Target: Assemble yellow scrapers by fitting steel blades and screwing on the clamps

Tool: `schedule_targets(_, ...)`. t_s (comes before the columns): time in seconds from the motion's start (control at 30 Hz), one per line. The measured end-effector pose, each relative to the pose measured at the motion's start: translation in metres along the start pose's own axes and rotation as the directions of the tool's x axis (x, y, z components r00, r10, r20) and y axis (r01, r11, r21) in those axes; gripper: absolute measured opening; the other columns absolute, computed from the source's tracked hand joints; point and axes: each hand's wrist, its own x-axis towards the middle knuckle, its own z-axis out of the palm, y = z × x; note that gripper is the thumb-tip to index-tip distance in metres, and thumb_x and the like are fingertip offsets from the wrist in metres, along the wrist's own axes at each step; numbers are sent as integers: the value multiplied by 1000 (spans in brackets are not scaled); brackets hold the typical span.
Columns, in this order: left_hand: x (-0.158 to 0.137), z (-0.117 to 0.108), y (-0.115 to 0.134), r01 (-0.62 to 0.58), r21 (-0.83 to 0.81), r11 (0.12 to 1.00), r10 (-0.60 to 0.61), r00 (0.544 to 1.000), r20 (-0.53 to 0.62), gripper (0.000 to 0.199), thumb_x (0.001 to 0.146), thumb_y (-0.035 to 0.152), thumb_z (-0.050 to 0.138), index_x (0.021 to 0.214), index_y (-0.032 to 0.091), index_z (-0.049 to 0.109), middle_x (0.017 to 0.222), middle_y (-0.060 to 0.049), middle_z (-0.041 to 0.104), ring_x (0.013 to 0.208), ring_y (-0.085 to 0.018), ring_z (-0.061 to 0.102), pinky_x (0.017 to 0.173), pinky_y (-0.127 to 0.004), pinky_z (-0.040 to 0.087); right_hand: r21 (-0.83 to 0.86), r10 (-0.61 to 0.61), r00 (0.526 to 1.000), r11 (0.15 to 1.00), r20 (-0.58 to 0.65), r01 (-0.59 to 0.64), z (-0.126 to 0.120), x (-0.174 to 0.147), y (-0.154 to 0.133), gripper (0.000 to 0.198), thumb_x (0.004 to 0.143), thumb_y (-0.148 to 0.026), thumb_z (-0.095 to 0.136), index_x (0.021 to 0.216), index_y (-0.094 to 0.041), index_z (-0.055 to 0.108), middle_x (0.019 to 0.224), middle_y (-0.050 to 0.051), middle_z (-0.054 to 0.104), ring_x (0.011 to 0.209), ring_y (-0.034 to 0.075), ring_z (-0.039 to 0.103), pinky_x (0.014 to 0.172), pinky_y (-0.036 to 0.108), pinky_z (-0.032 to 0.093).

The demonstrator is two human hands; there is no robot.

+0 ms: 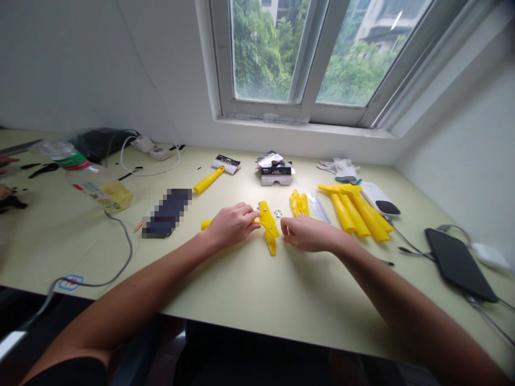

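Note:
My left hand (232,225) is closed around a yellow plastic scraper-like tool. Its wide head (267,221), with small metal fasteners in it, sticks out past my fingers, and the handle end (205,224) shows on the other side. Just right of the head is my right hand (304,234), its fingers curled in a pinch; whatever they may hold is hidden. A small cluster of metal nuts or screws (278,213) lies between the hands. Beyond my right hand are loose yellow head pieces (298,202) and flat metal blades (319,208).
Several yellow handles (360,214) lie at the right, near a white device (379,199) and a black phone (461,264) with cables. Gloves (341,169) and packaging cards (276,175) are behind. Leftward are another yellow handle (208,180), a pixelated dark object (168,213) and a bottle (94,182).

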Motion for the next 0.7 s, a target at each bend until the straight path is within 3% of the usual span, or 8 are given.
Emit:
schedule_targets(0.17,-1,3,-2,2,-29,1000,-2,1000,-1,25,93,37,54,105,17,62,93,-5,66,85,-18,59,65,-28,48,-12,-31,999,999,15,31,1,-2,7,7,78,-21,56,71,-21,58,72,3,63,57,14,50,49,27,30)
schedule_targets(0.27,-2,3,1,-8,-38,999,7,1000,-18,24,93,36,53,107,18,62,93,-6,66,85,-18,60,65,-27,49,44,-22,987,999,-162,30,-8,-1,5,11,85,-27,52,77,-22,59,76,3,65,64,15,55,54,27,36)
schedule_targets(0.37,-2,2,6,-28,-46,999,26,999,-27,26,94,37,52,108,18,61,93,-6,66,86,-18,60,65,-27,49,253,43,926,966,-376,58,-12,4,-3,14,88,-33,53,95,-22,57,87,3,68,75,15,62,63,26,45)
schedule_targets(0.43,-1,2,9,-33,-50,998,31,999,-31,26,94,38,51,109,18,61,93,-6,66,86,-18,60,65,-27,49,324,42,900,940,-434,112,-8,8,-10,19,88,-35,55,101,-21,56,94,3,68,77,14,63,67,25,47)
schedule_targets(0.53,-1,2,11,-20,-37,999,19,999,-26,27,95,38,49,108,18,61,92,-6,66,87,-19,60,65,-28,50,197,-24,882,971,-471,132,1,13,-16,20,88,-34,57,102,-20,60,101,5,66,76,14,62,70,27,47)
schedule_targets(0.7,-2,3,12,2,-22,1000,-2,1000,6,27,95,39,48,106,19,62,92,-6,66,89,-19,60,65,-28,50,-3,-8,877,1000,-480,8,14,17,-20,20,92,-31,50,98,-20,66,102,6,65,82,18,62,72,28,43)
